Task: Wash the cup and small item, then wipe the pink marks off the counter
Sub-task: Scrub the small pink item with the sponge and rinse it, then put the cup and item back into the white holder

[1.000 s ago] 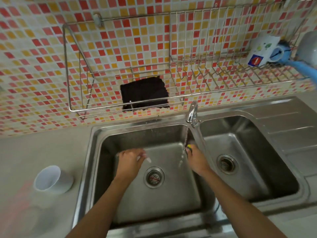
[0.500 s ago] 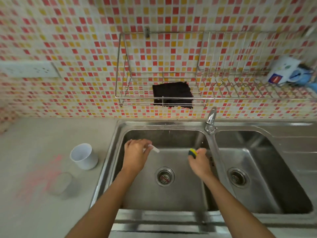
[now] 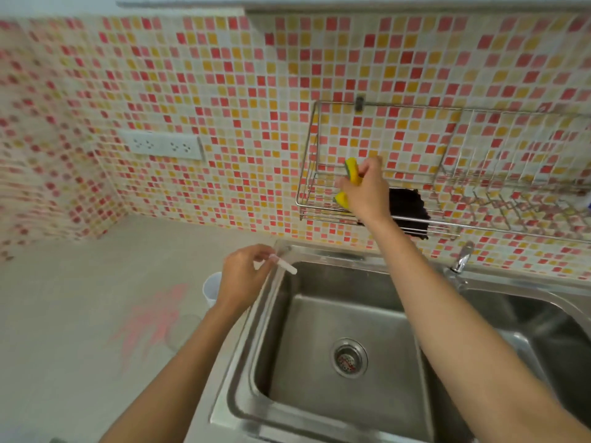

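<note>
Probably stowing the sponge [image 3: 351, 169]
Right fingers [image 3: 372, 164] are gripping it at the rack [image 3: 415, 106]; left fingers [image 3: 256, 252] are pinching the item [image 3: 287, 268] over the sink [image 3: 271, 290] rim.

Right hand [image 3: 364, 195] grips sponge [image 3: 351, 166] at rack [image 3: 412, 174]; left hand [image 3: 243, 279] pinches small item [image 3: 287, 267].

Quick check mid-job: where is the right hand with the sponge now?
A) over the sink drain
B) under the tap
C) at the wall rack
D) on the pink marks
C: the right hand holds the yellow sponge up at the wire rack, left of the black cloth; the left hand pinches the small white item.
</note>
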Demonstrator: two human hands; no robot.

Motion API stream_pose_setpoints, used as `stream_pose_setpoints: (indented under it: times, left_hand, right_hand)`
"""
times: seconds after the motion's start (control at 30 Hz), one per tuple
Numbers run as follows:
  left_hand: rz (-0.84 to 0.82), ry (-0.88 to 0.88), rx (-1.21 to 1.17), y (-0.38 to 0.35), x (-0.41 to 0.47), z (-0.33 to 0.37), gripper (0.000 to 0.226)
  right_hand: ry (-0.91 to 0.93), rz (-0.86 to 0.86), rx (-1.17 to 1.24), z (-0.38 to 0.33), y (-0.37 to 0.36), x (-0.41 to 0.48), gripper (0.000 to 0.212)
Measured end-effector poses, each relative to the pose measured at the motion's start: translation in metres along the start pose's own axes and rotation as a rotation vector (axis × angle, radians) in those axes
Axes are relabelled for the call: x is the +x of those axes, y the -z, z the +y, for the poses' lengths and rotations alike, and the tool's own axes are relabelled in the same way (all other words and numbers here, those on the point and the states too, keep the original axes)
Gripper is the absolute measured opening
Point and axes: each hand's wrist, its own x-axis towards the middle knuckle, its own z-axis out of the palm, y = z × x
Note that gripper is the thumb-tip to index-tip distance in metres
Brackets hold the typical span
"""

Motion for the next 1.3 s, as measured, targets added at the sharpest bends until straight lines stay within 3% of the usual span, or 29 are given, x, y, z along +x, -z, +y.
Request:
stream_pose_setpoints:
  times: [0.2, 0.4, 0.53, 0.6, 0.7, 0.83, 0.93, 1.03, 1.17, 1.3]
  left_hand:
    - [-0.004, 0.050, 0.021, 0.027, 0.005, -0.038, 0.017]
    - [0.001, 0.056, 0.003, 0.043, 0.019, -0.062, 0.017]
    - [-0.015, 0.050, 0.034, 0.054, 0.023, -0.089, 0.016]
    - [-0.039, 0.038, 0.081, 0.057, 0.024, -0.107, 0.017]
    - [-0.093, 0.010, 0.154, 0.055, 0.024, -0.133, 0.016]
    - [-0.161, -0.027, 0.210, 0.052, 0.019, -0.160, 0.015]
    - [-0.193, -0.049, 0.227, 0.048, 0.016, -0.175, 0.014]
    - [-0.219, -0.069, 0.210, 0.044, 0.018, -0.186, 0.014]
    - [-0.225, -0.083, 0.173, 0.039, 0.022, -0.192, 0.014]
    - [-0.234, -0.111, 0.154, 0.036, 0.024, -0.197, 0.014]
  right_hand:
    - [-0.114, -0.249, -0.423, 0.019, -0.041, 0.048, 0.044]
    - [-0.098, -0.191, -0.512, 0.025, -0.046, 0.052, 0.045]
    - [0.180, 0.102, -0.461, 0.008, -0.049, 0.006, 0.023]
    - [0.347, 0.210, -0.322, 0.001, -0.066, -0.038, 0.026]
    - [0.443, 0.114, -0.191, 0.012, -0.111, -0.103, 0.033]
    - [0.133, -0.402, -0.247, 0.039, -0.182, -0.157, 0.062]
    - [-0.039, -0.598, -0.237, 0.055, -0.221, -0.175, 0.083]
    - [-0.106, -0.600, -0.170, 0.055, -0.243, -0.182, 0.090]
    - [-0.131, -0.525, -0.032, 0.056, -0.259, -0.188, 0.078]
    - [-0.156, -0.515, 0.007, 0.060, -0.272, -0.190, 0.079]
